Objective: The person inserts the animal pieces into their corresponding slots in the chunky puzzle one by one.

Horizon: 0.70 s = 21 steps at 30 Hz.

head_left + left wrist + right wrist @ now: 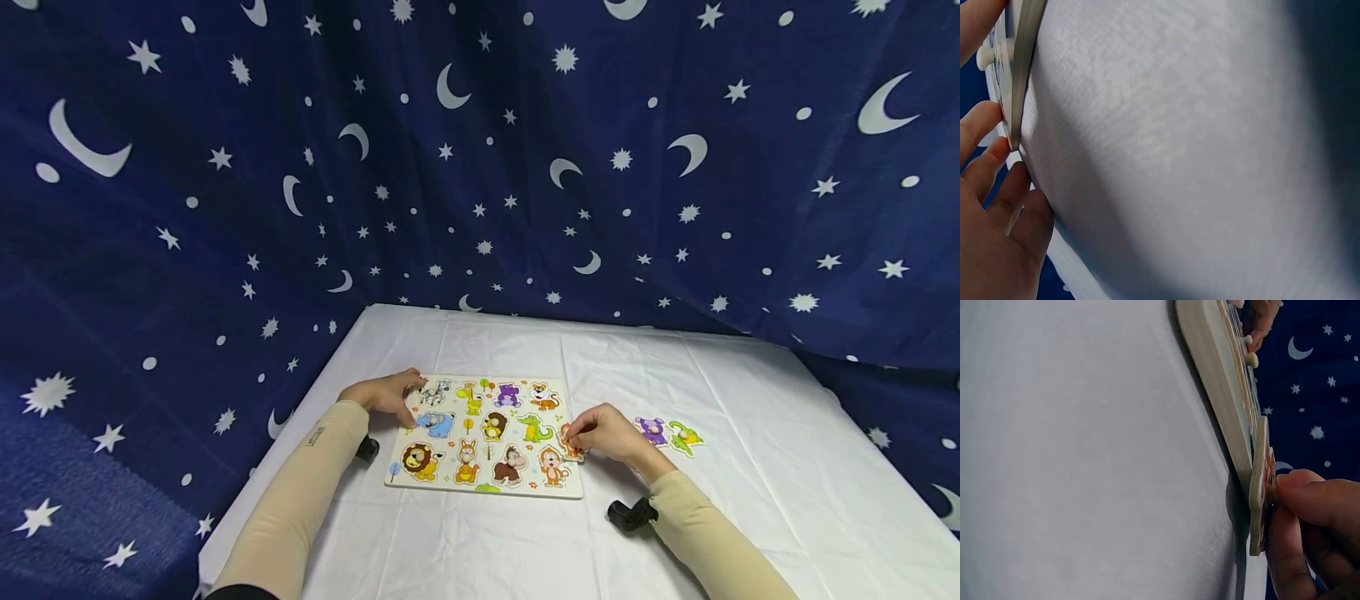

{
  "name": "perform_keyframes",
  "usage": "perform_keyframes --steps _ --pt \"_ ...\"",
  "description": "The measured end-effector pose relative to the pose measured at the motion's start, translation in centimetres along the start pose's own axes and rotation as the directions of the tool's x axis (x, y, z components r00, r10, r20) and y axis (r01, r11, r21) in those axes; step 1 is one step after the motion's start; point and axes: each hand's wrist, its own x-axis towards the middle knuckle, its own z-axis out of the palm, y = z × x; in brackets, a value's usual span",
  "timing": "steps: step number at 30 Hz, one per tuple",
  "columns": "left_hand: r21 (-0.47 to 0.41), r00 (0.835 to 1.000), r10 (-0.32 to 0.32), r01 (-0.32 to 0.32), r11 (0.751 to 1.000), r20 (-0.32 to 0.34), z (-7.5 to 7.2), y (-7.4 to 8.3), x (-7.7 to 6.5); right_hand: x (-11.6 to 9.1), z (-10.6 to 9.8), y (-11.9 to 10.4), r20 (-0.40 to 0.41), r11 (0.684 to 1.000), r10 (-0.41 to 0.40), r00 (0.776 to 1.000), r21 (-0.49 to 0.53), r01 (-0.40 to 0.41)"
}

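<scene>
A wooden puzzle board (447,487) printed with animals lies on the white table. My right hand (611,433) pinches an orange animal puzzle piece (1260,494) by its knob, over the board's right edge. In the right wrist view that piece stands tilted against the end of the board, thumb and forefinger on its printed side. Which animal it shows is partly hidden by the fingers. At the board's left edge, my left hand (386,394) rests with spread fingers, close to the zebra (435,392) and the elephant (435,425).
A purple hippo piece (651,431) and a green crocodile piece (684,437) lie on the tablecloth (757,467) right of the board. Knobs stick up from the lion (422,461), the kangaroo (467,467) and other pieces. A dark blue star-patterned curtain (510,183) hangs behind.
</scene>
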Motion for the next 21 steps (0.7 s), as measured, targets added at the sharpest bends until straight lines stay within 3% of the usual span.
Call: perform_keyframes --steps 6,12,21 --pt "0.013 1.0 0.0 0.0 1.0 0.001 0.1 -0.1 0.2 -0.9 0.4 -1.5 0.018 1.0 -0.021 1.0 0.0 0.021" --pt "0.017 1.0 -0.006 0.006 1.0 0.001 0.1 0.1 0.0 -0.2 0.5 -0.1 0.02 1.0 -0.018 1.0 -0.018 0.019" --pt "0.0 1.0 -0.026 0.026 1.0 0.005 -0.1 0.1 0.0 -0.2 0.8 -0.3 0.041 1.0 -0.025 0.999 -0.017 0.025"
